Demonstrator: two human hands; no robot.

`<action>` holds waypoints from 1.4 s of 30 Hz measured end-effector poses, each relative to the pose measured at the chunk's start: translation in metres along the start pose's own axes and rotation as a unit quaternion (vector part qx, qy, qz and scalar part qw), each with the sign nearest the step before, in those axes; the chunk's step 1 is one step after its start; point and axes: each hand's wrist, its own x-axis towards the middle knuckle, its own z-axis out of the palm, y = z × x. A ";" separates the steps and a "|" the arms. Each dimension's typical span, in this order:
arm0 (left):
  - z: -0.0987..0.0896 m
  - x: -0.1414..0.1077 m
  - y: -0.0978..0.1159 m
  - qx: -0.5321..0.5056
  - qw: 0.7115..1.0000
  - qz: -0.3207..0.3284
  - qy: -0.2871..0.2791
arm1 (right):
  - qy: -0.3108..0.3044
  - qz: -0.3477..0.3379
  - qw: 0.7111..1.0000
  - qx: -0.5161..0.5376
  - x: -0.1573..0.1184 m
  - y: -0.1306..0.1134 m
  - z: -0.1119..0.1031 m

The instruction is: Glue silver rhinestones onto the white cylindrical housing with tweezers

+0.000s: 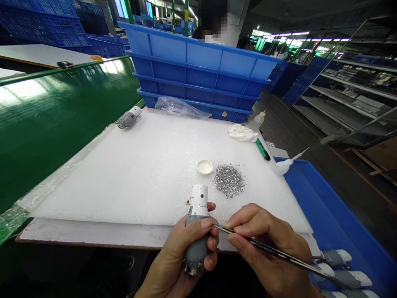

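Observation:
My left hand (182,248) is wrapped round a grey and white cylindrical device (198,198), its white end pointing away from me. Small screws or pins stick out of the white part. In my right hand (269,236) is a pair of metal tweezers (263,246), pinched between thumb and fingers. The tweezer tips meet the side of the device near my left thumb; whether they grip a tiny part cannot be made out. Beyond the device lie a pile of small shiny metal parts (229,180), seemingly screws, and a shallow white round lid (205,167).
White foam sheet (139,165) covers the table. Another device (129,118) lies far left. Stacked blue crates (198,78) stand behind. At right are a white cloth (242,133), a green utility knife (263,149), a dropper bottle (287,165) and a blue bin (335,207) with several devices.

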 end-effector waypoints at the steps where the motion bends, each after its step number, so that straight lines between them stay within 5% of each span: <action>1: 0.000 0.000 0.000 0.002 1.000 0.001 0.000 | 0.004 -0.016 1.000 -0.005 0.001 -0.001 0.001; 6: -0.001 0.000 0.000 0.025 1.000 -0.007 -0.003 | -0.003 -0.011 1.000 -0.011 0.000 -0.003 0.004; 9: 0.003 -0.002 0.000 0.067 0.997 0.025 0.023 | 0.018 0.101 0.993 0.048 0.005 0.005 0.000; 12: 0.004 -0.006 0.000 0.100 0.992 0.073 0.033 | 0.017 0.225 0.957 0.182 0.024 0.020 -0.005; 16: -0.003 -0.010 0.001 0.097 0.992 0.082 0.027 | 0.001 0.291 0.929 0.230 0.051 0.037 -0.008; 26: -0.015 -0.009 0.003 0.084 0.991 0.101 0.037 | -0.014 0.232 0.972 0.017 0.084 0.061 0.005; 32: -0.016 -0.010 0.005 0.084 0.992 0.092 0.032 | -0.072 0.189 0.971 -0.125 0.099 0.067 0.020; 42: -0.013 -0.011 0.008 0.190 0.974 0.112 0.054 | -0.081 0.155 0.971 -0.164 0.101 0.063 0.023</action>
